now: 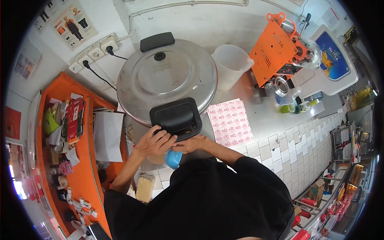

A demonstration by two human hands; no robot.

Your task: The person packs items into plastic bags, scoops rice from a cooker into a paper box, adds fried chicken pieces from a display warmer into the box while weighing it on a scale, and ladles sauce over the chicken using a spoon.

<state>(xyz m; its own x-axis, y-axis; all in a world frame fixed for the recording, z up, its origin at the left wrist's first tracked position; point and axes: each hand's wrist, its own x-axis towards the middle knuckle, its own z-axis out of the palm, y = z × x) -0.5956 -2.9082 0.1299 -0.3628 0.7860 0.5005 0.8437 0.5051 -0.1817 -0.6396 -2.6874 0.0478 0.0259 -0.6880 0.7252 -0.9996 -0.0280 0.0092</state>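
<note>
A large round steel cooker (176, 74) with a closed lid stands against the wall. At the lid's front edge is a broad black handle (175, 113). My left hand (154, 142) has its fingers curled at the handle's front left corner. Below that same handle is my right hand (191, 144), its fingers mostly hidden under the handle's rim and beside my left hand. Just beneath both hands shows a shiny blue bundle (173, 159); whether either hand holds it, I cannot tell.
Right of the cooker stands a translucent plastic jug (230, 64). Printed red-and-white paper sheets (230, 123) lie on the steel counter (262, 114). Farther right is an orange machine (276, 52). An orange shelf unit (90, 160) stands at left, below plugged-in wall sockets (95, 53).
</note>
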